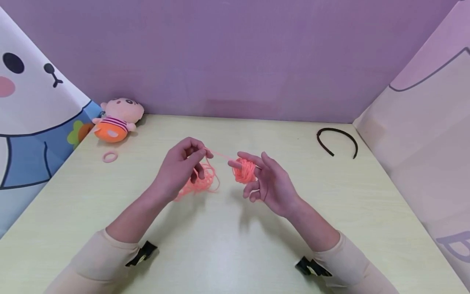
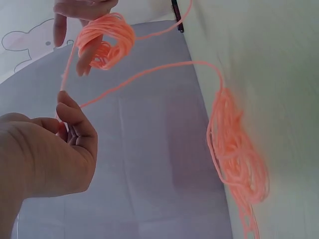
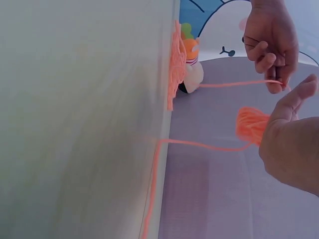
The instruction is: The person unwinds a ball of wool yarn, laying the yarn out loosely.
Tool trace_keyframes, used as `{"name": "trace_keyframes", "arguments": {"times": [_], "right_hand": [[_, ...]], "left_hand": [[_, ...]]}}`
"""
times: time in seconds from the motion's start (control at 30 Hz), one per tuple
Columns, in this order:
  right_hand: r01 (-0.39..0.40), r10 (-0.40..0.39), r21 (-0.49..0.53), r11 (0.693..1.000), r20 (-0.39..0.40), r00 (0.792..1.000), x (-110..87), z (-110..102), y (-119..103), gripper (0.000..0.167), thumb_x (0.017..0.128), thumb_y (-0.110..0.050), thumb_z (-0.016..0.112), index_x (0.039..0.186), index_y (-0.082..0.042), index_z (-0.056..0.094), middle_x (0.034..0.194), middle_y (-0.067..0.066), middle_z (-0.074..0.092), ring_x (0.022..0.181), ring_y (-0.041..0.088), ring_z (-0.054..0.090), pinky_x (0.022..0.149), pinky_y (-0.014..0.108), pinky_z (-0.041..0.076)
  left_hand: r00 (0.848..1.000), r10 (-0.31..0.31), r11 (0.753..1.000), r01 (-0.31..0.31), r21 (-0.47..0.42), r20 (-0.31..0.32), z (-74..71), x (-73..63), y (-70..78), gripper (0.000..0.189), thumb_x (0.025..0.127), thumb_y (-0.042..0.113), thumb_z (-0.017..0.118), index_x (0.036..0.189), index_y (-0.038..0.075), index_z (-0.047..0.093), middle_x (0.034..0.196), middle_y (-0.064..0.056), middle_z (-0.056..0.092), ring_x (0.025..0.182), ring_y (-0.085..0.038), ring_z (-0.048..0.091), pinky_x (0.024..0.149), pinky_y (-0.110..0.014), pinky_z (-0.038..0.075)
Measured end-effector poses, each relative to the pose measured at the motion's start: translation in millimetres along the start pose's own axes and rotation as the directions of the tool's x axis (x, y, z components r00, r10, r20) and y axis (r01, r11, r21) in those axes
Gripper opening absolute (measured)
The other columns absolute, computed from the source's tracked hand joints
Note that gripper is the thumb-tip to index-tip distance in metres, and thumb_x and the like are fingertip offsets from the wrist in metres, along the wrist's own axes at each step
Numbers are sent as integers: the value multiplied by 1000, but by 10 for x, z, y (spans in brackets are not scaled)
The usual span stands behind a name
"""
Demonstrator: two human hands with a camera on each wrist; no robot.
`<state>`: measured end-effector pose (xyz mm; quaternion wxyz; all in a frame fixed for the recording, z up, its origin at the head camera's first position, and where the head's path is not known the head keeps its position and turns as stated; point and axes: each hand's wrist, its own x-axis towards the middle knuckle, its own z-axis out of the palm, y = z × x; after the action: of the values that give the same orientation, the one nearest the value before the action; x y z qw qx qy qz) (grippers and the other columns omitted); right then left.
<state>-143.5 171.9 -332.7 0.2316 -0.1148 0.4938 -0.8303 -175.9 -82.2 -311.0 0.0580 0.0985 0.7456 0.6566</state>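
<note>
In the head view my left hand (image 1: pixel 183 163) pinches a strand of coral-pink yarn between thumb and fingertips. The strand runs taut across to a wound yarn coil (image 1: pixel 244 171) at my right hand (image 1: pixel 273 183). One right finger passes through the coil, its tip poking out, as the left wrist view shows; the lower fingers are bent. Below and behind the left hand lies a loose yarn pile (image 2: pixel 234 149) on the table, joined to the left hand by a slack strand. A yarn tail (image 3: pixel 209 147) hangs from the coil down to the table.
A plush toy (image 1: pixel 115 120) sits in the back left corner, with a pink ring (image 1: pixel 110 157) in front of it. A black headband (image 1: pixel 339 131) lies at the back right. Purple and printed panels enclose the pale table (image 1: pixel 227 257).
</note>
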Motion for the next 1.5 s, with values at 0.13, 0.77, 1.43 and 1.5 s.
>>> {"name": "trace_keyframes", "arguments": {"times": [0.13,0.77,1.43,1.5], "right_hand": [[41,-40,13,999,-65,997,1,-5,-6,58,107,-48,34,153,-12,41,150,7,50,66,17,71,55,24,51],[97,-92,72,993,-70,993,2,-10,-16,54,109,-44,31,148,-13,48,138,5,61,65,18,71,53,25,50],[48,-73,126,991,204,976,-30,-5,-10,62,108,-50,22,153,-11,41,143,6,56,71,19,71,57,26,50],[52,-76,122,991,206,976,-31,-8,-12,62,108,-50,22,153,-11,41,144,6,56,71,19,71,56,26,49]], "left_hand": [[999,16,1000,-17,-24,-30,-38,4,17,15,105,16,55,112,3,54,110,-15,66,60,-19,60,52,-27,48],[928,4,999,15,49,-373,-215,71,3,19,105,17,46,124,11,47,129,-1,45,77,-21,61,56,-26,47],[931,-144,927,9,374,335,140,-11,-211,8,100,19,64,103,14,71,95,-9,67,66,-44,61,47,-29,40],[943,-154,925,32,377,296,131,-6,-206,8,101,20,64,104,15,70,96,-11,66,67,-43,61,48,-30,39]]}}
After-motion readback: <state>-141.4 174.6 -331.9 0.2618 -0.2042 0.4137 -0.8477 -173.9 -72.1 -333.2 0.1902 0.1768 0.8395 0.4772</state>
